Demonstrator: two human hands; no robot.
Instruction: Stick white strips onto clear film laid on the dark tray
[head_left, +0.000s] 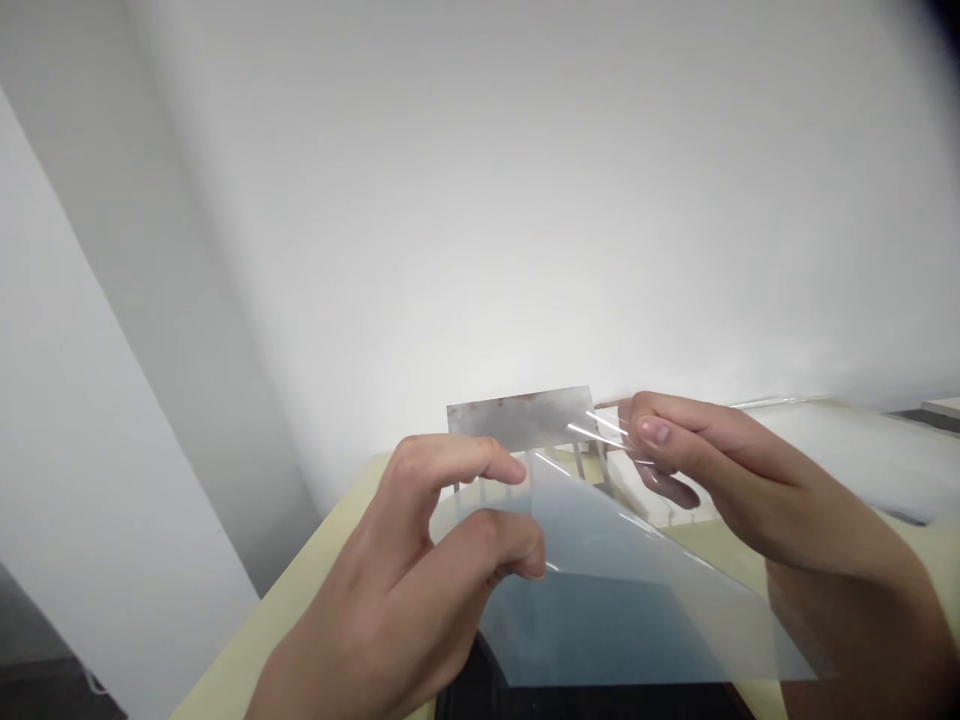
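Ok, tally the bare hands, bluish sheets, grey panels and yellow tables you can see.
Hands, left hand and right hand: 2
Bluish sheet: 1
Grey panel: 1
Yellow table: 1
Total: 5

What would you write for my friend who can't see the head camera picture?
A right hand pinches a clear, shiny plastic sheet, while a left hand curls in front of it, thumb and finger apart. A yellow table is beneath and a white wall behind.
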